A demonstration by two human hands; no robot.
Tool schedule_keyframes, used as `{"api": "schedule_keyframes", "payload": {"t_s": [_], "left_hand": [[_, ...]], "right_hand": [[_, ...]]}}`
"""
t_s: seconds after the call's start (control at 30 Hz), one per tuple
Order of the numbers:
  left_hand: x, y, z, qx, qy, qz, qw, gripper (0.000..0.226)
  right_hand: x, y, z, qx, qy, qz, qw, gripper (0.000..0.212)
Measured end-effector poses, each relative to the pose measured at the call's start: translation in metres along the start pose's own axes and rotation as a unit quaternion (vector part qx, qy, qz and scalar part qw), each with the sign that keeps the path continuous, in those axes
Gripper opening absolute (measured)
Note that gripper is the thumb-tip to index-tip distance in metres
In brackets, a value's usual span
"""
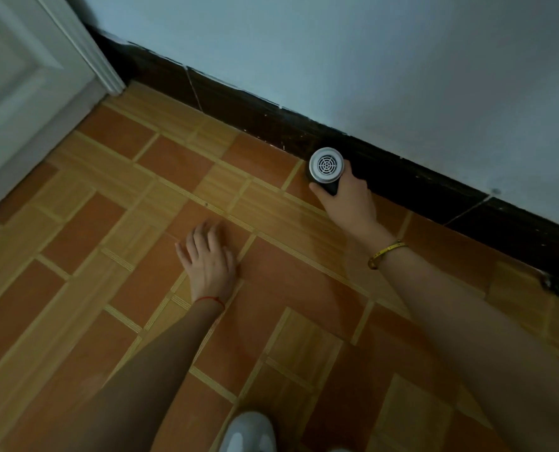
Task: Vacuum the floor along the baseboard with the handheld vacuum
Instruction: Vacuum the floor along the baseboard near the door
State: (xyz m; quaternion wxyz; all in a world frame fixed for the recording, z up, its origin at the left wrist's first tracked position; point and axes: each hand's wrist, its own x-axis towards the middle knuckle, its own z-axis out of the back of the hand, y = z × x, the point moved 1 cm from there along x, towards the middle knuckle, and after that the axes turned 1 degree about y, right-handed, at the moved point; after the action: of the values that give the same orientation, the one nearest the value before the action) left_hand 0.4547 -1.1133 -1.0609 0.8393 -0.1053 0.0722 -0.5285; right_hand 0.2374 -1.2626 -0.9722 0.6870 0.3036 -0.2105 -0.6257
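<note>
Orange-and-tan tiled floor (125, 223) meets a black baseboard (402, 168) under a pale wall (369, 60). The right hand (350, 200) grips the vacuum (326, 169), fingers curled round its dark body; its round silver vented end faces up at the camera, and the body stands just beside the baseboard, its lower end hidden. The left hand (208, 259) rests flat on the floor, fingers spread and relaxed, well apart from the vacuum. A white door (20, 93) stands at the left. A yellow bracelet (386, 252) circles the right wrist.
</note>
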Motion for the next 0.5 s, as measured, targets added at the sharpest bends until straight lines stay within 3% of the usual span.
{"api": "schedule_keyframes", "payload": {"t_s": [0.17, 0.5], "left_hand": [[0.013, 0.007, -0.003, -0.031, -0.021, 0.048, 0.998, 0.044], [0.036, 0.015, -0.009, -0.042, -0.041, 0.049, 0.997, 0.048]], "right_hand": [[0.024, 0.021, -0.024, 0.005, 0.019, 0.028, 0.999, 0.065], [0.059, 0.051, -0.068, -0.002, 0.045, 0.09, 0.995, 0.066]]}}
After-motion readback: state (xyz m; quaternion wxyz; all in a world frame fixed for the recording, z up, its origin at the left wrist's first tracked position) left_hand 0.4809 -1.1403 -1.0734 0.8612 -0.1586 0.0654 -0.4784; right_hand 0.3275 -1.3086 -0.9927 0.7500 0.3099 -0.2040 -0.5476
